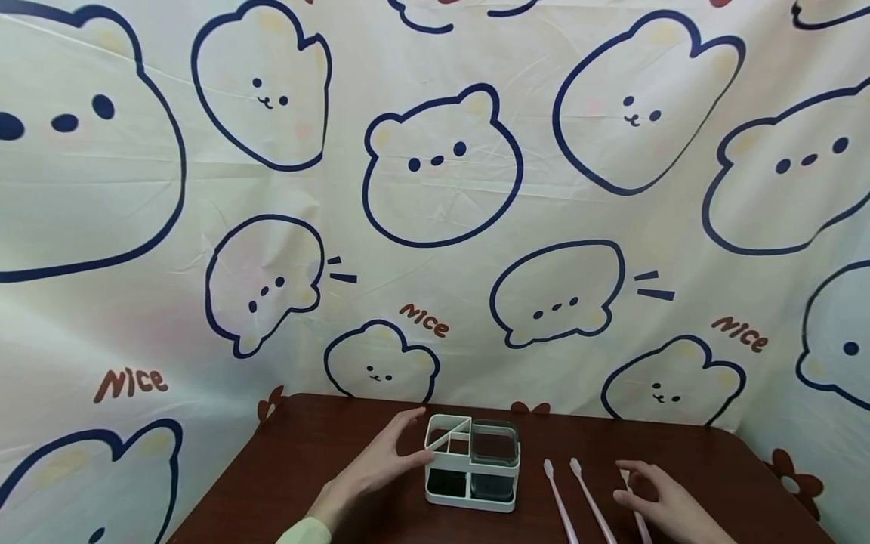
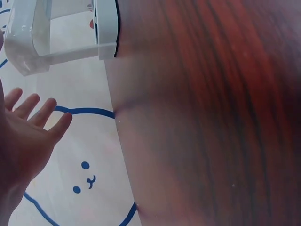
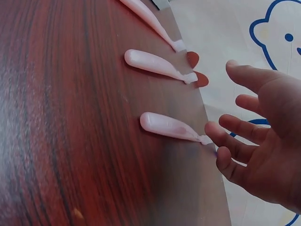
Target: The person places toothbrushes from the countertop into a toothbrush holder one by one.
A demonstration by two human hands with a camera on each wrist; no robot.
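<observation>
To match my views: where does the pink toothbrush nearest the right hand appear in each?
Head: pink toothbrush at lower right, partly hidden by the right hand.
Left wrist: not in it.
Right wrist: near centre, lowest of three.
Shared landmark: the wood-grain table, in all views.

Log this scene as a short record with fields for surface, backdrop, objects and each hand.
Surface: dark wood-grain table
Backdrop: pale cloth with bear drawings
Holder: white compartment holder, upright
Brushes: three pink toothbrushes, lying right of the holder
Left hand: left of the holder, contact unclear
Right hand: at the rightmost toothbrush, not gripping it
</observation>
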